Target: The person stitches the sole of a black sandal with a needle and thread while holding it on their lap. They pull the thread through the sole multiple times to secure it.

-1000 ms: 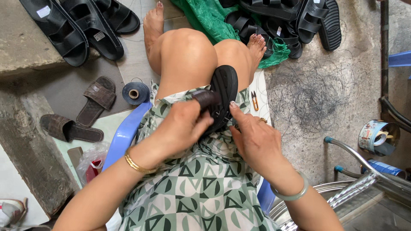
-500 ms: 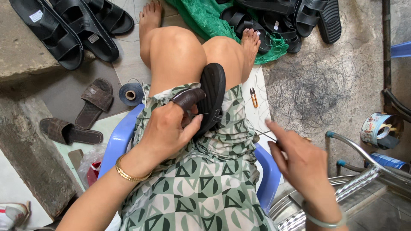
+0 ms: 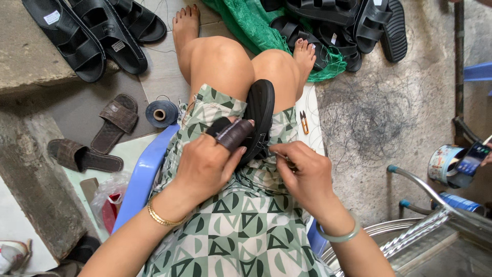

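Note:
A black sandal [image 3: 260,110] stands on edge between my knees, its sole turned to the right. My left hand [image 3: 207,164] grips it by the strap, with dark leather guards on two fingers. My right hand [image 3: 306,177] is closed on a thin needle [image 3: 280,154] whose tip sits at the sandal's lower edge. Dark thread runs from the sandal toward that hand. I sit on a blue plastic chair [image 3: 142,177] in a green patterned dress.
A blue thread spool [image 3: 161,113] and two brown sandals [image 3: 97,138] lie left on the floor. Small snips [image 3: 304,122] rest by my right knee. Several black sandals [image 3: 97,36] lie far left, more on green netting [image 3: 256,25]. Another person's hand with a phone [image 3: 471,159] is at right.
My right hand swung out to the right, drawing the thread, then came back to the sandal's edge with the needle. My left hand kept its grip on the sandal.

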